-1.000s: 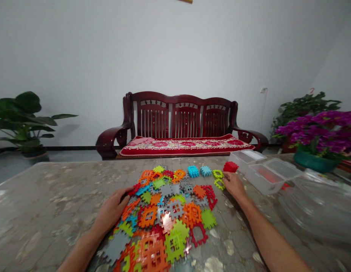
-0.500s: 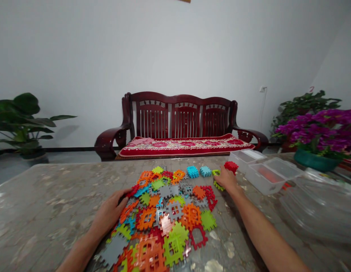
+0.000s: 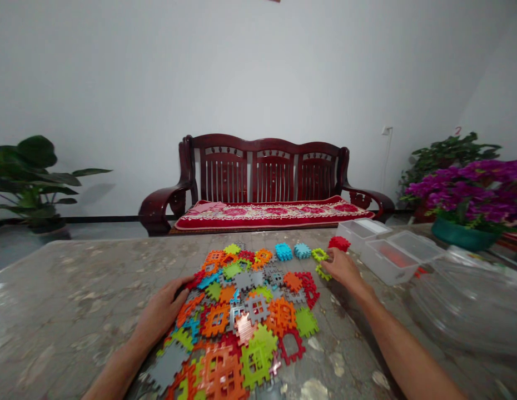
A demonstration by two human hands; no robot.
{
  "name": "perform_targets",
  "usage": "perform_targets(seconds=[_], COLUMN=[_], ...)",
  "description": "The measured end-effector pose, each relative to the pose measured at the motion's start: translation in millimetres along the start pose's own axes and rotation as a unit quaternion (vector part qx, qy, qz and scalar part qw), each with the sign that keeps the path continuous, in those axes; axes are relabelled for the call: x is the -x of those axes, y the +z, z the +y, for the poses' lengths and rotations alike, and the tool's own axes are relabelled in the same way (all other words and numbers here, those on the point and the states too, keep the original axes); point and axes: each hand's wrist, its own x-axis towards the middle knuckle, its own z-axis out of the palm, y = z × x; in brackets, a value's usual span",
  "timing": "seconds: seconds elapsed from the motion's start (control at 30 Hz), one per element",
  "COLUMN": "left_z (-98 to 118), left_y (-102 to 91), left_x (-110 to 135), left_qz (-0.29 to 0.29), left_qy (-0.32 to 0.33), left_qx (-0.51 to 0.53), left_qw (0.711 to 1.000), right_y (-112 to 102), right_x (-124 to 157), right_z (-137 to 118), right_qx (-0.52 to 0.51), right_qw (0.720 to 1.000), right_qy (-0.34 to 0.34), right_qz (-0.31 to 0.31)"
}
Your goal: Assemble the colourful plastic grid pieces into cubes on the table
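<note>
Colourful plastic interlocking tiles with toothed edges lie in a wide pile point(image 3: 242, 280) on the table, some solid and some with window cut-outs. My left hand point(image 3: 160, 308) rests at the pile's left side, fingers stretched out and touching a red tile point(image 3: 195, 279). Beyond the pile's right side, my right hand point(image 3: 344, 270) is beside two lime-green frame tiles: the farther one point(image 3: 319, 254) lies uncovered, the nearer one point(image 3: 323, 273) just below my fingertips. Its fingers look slightly apart, with nothing visible in them. A red stack point(image 3: 339, 243) stands just behind this hand.
A blue stack point(image 3: 283, 251) and a light-blue stack point(image 3: 302, 251) stand behind the pile. To the right are clear plastic boxes point(image 3: 387, 266), one with red-orange pieces inside, a transparent lid point(image 3: 467, 305) and a teal flowerpot point(image 3: 465, 234). A wooden bench point(image 3: 262, 147) stands beyond the table.
My right hand has drawn back slightly to the right from the lime-green tiles, uncovering the farther one and more of the red stack. My left hand has stayed in place.
</note>
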Motion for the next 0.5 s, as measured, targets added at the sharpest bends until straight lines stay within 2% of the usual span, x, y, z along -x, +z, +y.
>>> perform_targets(seconds=[0.1, 0.23, 0.37, 0.5], left_z=[1.5, 2.8, 3.4, 1.8], left_y=[0.2, 0.0, -0.5, 0.2], left_x=[-0.6, -0.8, -0.3, -0.7], left_qz=[0.007, 0.014, 0.017, 0.019], left_qy=[-0.003, 0.001, 0.002, 0.002], left_qx=[-0.004, 0.002, 0.007, 0.010], left_qw=[1.000, 1.000, 1.000, 1.000], right_y=[-3.8, -7.9, -12.2, -15.8], right_x=[18.7, 37.7, 44.7, 43.3], right_z=[6.0, 1.3, -7.2, -4.1], right_qx=[0.003, 0.042, 0.071, 0.068], right_qw=[0.999, 0.997, 0.996, 0.996], right_qy=[-0.025, -0.035, -0.026, -0.021], right_qz=[-0.043, -0.048, -0.049, -0.055])
